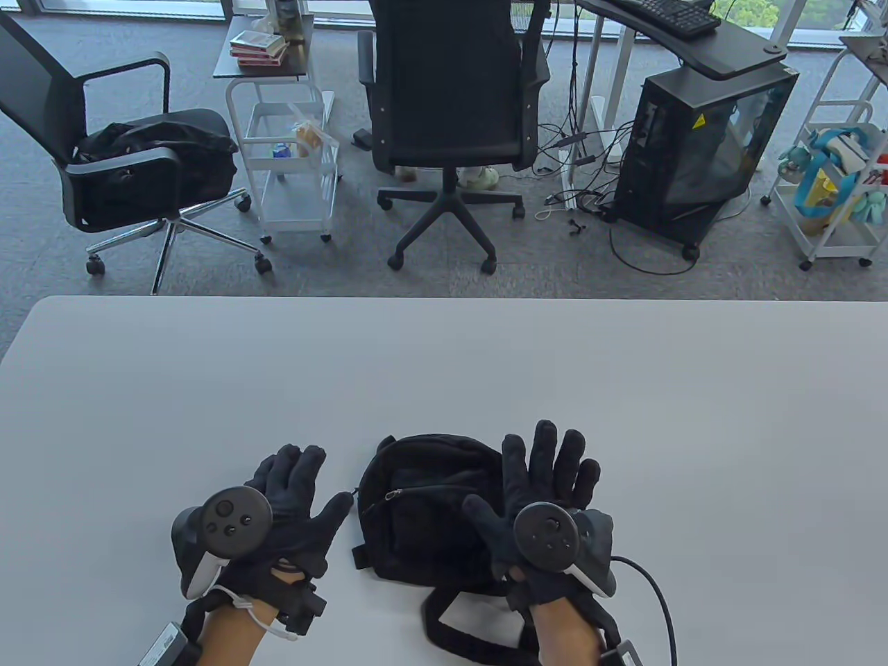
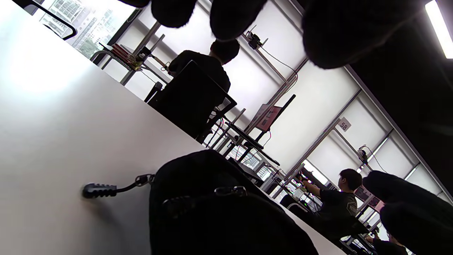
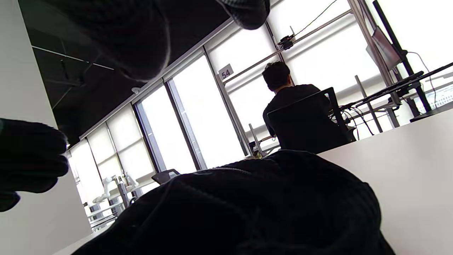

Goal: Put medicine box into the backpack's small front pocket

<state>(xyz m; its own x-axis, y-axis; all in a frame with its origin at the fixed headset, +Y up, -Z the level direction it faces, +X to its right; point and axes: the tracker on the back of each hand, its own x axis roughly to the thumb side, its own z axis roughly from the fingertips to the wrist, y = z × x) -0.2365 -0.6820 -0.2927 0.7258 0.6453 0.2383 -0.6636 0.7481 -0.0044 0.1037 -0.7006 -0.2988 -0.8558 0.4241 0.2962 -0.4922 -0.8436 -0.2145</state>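
A small black backpack [image 1: 420, 517] lies on the white table [image 1: 444, 361] near the front edge, its front pocket zipper [image 1: 416, 491] facing up and closed. My left hand [image 1: 295, 496] lies flat and open on the table just left of the backpack, holding nothing. My right hand [image 1: 548, 479] hovers open with fingers spread over the backpack's right side, holding nothing. The backpack also shows in the left wrist view [image 2: 219, 212], with a zipper pull [image 2: 101, 190] lying on the table, and in the right wrist view [image 3: 247, 209]. No medicine box is visible in any view.
The backpack's strap [image 1: 451, 624] loops toward the table's front edge. A cable [image 1: 659, 596] runs from my right wrist. Beyond the table stand office chairs [image 1: 451, 118], a white cart [image 1: 291, 159] and a computer tower [image 1: 701, 152].
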